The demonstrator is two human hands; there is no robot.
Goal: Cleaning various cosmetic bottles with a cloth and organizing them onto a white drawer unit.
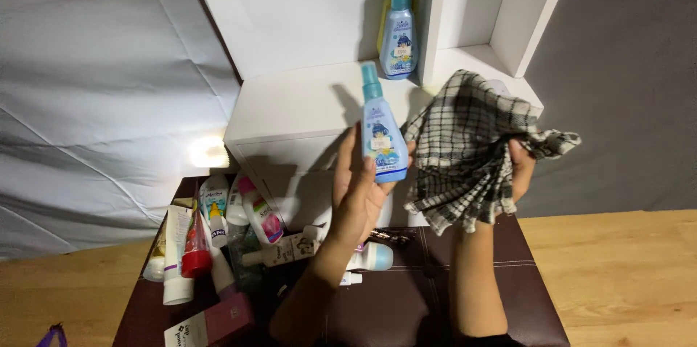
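Left hand (359,191) is raised at frame centre, fingers clamped around the lower body of a blue spray bottle (381,133), which stands upright in the grip with its teal cap uppermost. Right hand (519,169), at 3 o'clock of the bottle, is closed on a bunched black-and-white checked cloth (465,151); the cloth's near edge lies just beside the bottle, though contact between them cannot be confirmed. A second, matching bottle (399,27) stands at 12 o'clock on the white shelf (290,104), against the back corner. At 8 o'clock, on the dark brown box top (523,274), lies a loose heap of tubes (178,252) and small bottles, among them a red-capped tube (196,245). Judgement: the held bottle appears to be light plastic, smooth and likely slippery when damp; the waisted lower body offers the securest hold, whereas the cap and nozzle are narrow and may pull off. The cloth is soft and limp and drapes freely, so it will bear gathering anywhere along its folds.
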